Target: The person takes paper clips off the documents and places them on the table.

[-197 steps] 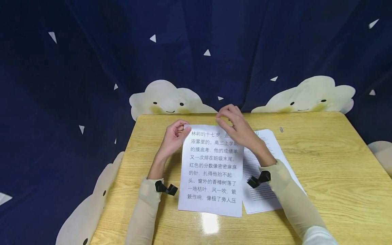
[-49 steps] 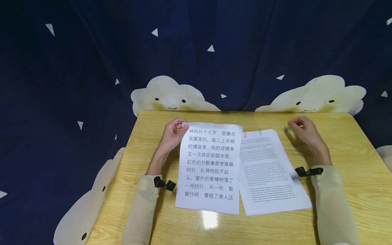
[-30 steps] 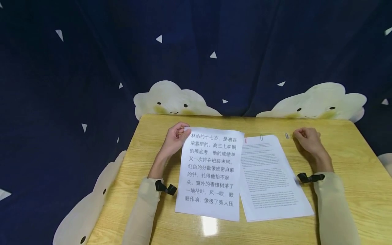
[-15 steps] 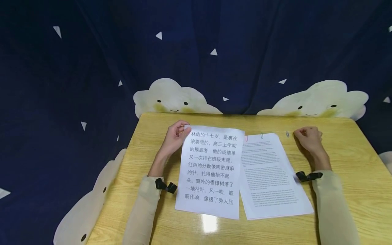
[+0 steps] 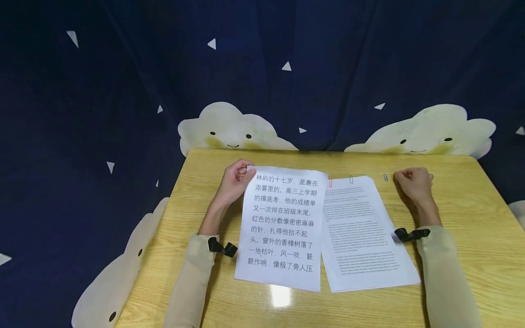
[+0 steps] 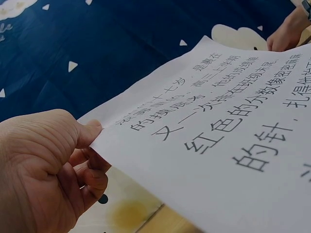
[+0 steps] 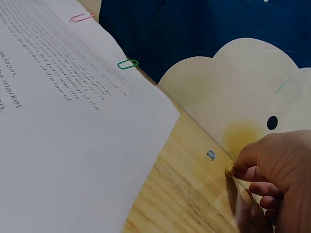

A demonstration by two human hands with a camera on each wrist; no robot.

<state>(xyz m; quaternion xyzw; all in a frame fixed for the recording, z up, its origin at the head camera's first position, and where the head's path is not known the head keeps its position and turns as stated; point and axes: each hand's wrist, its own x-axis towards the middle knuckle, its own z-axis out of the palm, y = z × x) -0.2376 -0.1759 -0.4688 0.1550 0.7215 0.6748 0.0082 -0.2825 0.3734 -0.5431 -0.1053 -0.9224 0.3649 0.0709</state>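
Note:
My left hand [image 5: 234,182] pinches the upper left corner of a white sheet of paper [image 5: 283,218] printed with large Chinese characters. In the left wrist view, the thumb lies on top of the sheet [image 6: 209,141] and the curled fingers are beneath it. On the right, my right hand [image 5: 415,184] is low over the table beside a blue paper clip [image 5: 385,177]. The right wrist view shows the thumb and index finger of this hand [image 7: 286,174] pinching a small yellow paper clip [image 7: 230,169], just right of the blue paper clip [image 7: 211,155].
Papers with small print [image 5: 361,237] lie between the hands, partly under the large-print sheet's right edge. A pink paper clip [image 5: 330,183] and a green paper clip [image 5: 351,179] sit on their top edge. A dark blue cloud-patterned curtain [image 5: 262,82] hangs behind the wooden table [image 5: 471,218].
My right hand has left the top of the large-print sheet, moved right past the small-print papers, then shifted slightly right of the blue paper clip. My left hand keeps its corner grip.

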